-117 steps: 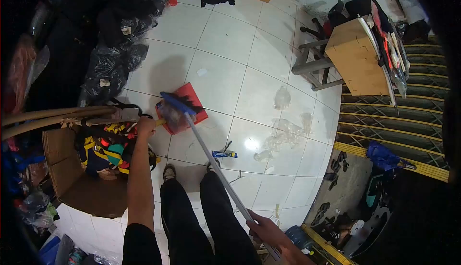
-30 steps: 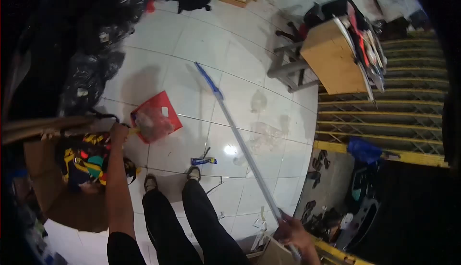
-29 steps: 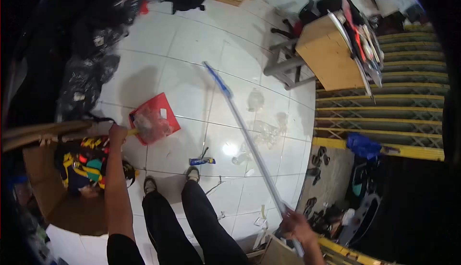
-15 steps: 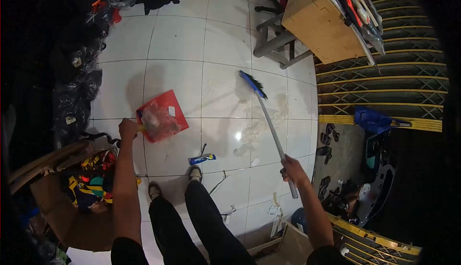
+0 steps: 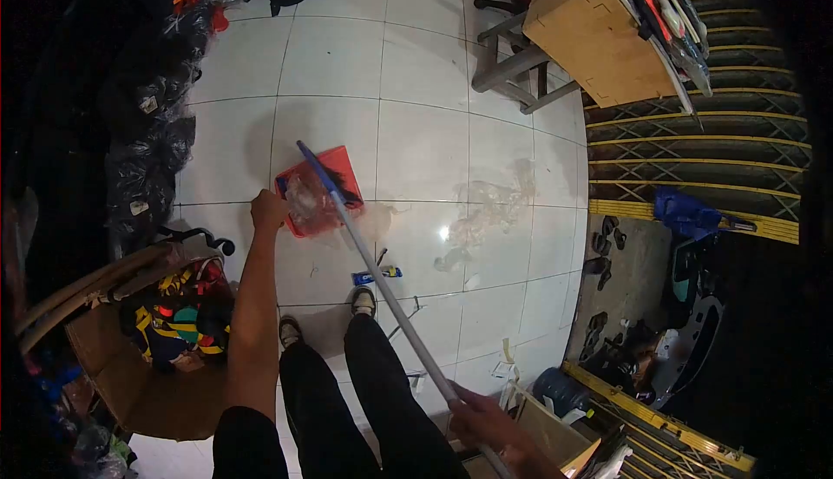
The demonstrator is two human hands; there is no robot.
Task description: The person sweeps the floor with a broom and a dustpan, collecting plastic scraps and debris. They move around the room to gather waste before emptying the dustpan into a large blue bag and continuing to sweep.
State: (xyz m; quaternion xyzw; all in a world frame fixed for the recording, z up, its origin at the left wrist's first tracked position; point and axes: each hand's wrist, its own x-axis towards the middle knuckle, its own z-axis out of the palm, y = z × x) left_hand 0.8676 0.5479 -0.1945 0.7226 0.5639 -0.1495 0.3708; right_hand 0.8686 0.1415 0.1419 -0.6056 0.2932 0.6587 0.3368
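Observation:
My left hand (image 5: pixel 269 210) is closed at the near left edge of a red dustpan (image 5: pixel 347 167), round its handle, which my fingers mostly hide. Clear crumpled plastic (image 5: pixel 311 204) lies in the pan. My right hand (image 5: pixel 482 418) is wrapped round the grey pole of a broom (image 5: pixel 390 301) at the lower right. The broom's blue head with dark bristles lies across the dustpan. On the tiles near my shoes is a blue and yellow packet (image 5: pixel 377 276).
An open cardboard box (image 5: pixel 104 353) with colourful straps stands at lower left. Black plastic bags (image 5: pixel 139 175) line the left side. A wooden table (image 5: pixel 599 36) is upper right, beside a folding gate (image 5: pixel 694 141). A blue water jug (image 5: pixel 560 392) sits lower right.
The broom head has swung left from the middle of the floor onto the dustpan. My right hand has moved down and left with the pole. The view has shifted slightly.

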